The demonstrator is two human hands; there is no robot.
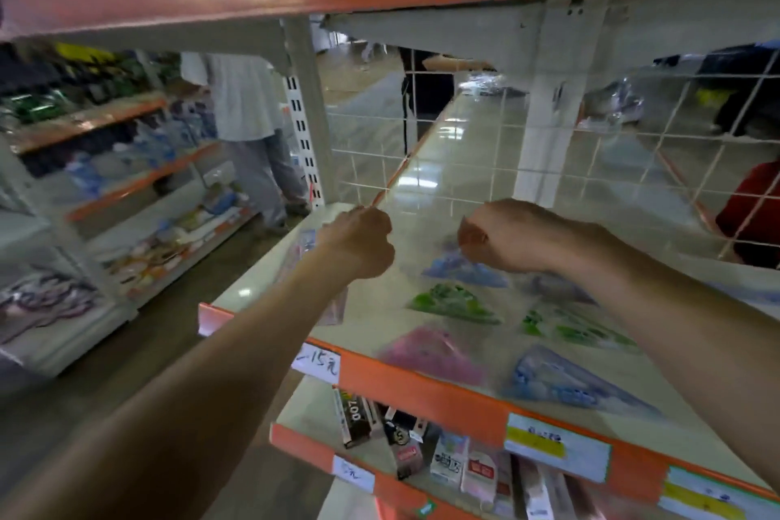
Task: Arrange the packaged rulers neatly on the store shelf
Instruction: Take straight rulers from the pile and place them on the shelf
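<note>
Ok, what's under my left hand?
A clear ruler packet sticks out on both sides of the left hand, which seems to grip it; hand and wrist cover its middle.

We count two hands: left hand (358,243), right hand (502,234). We count seven blurred ruler packs: far blue pack (464,269) at 12 o'clock, grey pack (553,286), left green pack (452,303), right green pack (580,331), pink pack (434,355) at 7, near blue pack (565,383) at 5, clear pack (304,251) at 10. Three price labels (557,445) along the front edge.
</note>
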